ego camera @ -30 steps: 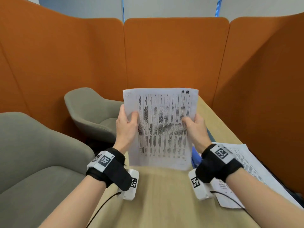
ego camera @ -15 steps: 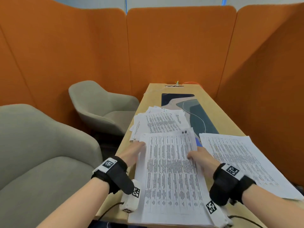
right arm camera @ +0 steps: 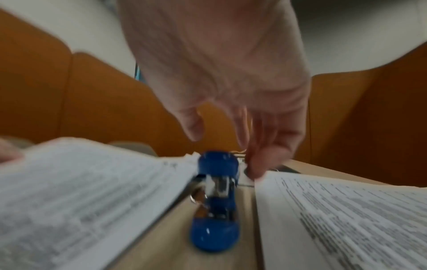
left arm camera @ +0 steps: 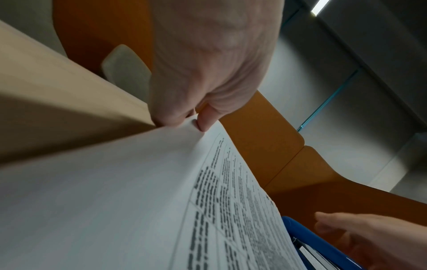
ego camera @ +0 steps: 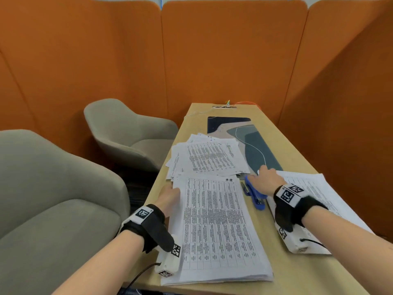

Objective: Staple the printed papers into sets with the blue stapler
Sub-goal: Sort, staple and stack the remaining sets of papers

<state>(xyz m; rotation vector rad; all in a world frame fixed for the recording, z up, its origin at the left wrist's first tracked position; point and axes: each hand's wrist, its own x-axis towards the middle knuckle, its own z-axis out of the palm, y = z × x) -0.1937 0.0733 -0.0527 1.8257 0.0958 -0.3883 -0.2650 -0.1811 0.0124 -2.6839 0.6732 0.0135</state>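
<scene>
Head view shows the left hand (ego camera: 169,195) at the far left corner of the near set of printed papers (ego camera: 217,226), which lies flat on the table (ego camera: 282,271) with its near edge at the table's front; the left wrist view shows thumb and fingertips (left arm camera: 203,124) pinching that corner. The right hand (ego camera: 264,179) is over the far end of the blue stapler (ego camera: 254,195), which lies on the table between this set and another sheet pile (ego camera: 314,194) on the right. In the right wrist view its fingers (right arm camera: 258,164) are loosely spread and curved downward, thumb apart from them, touching down just beside the stapler but not closed round it as far as the blurred picture shows. The step in hand looks like picking up the stapler. To do it well, the right hand should take the stapler round its body, and the left should keep the pinched corner squared so the sheets stay aligned when the stapler's mouth slides over it. A looser, fanned pile of papers (ego camera: 204,158) lies further back, partly over a dark desk mat (ego camera: 255,145). Hard to make out: how many sheets the near set holds, whether it already bears a staple, and whether the stapler is loaded. The left fingers under the paper are hidden in the head view, and motion blur smears the right fingertips.
</scene>
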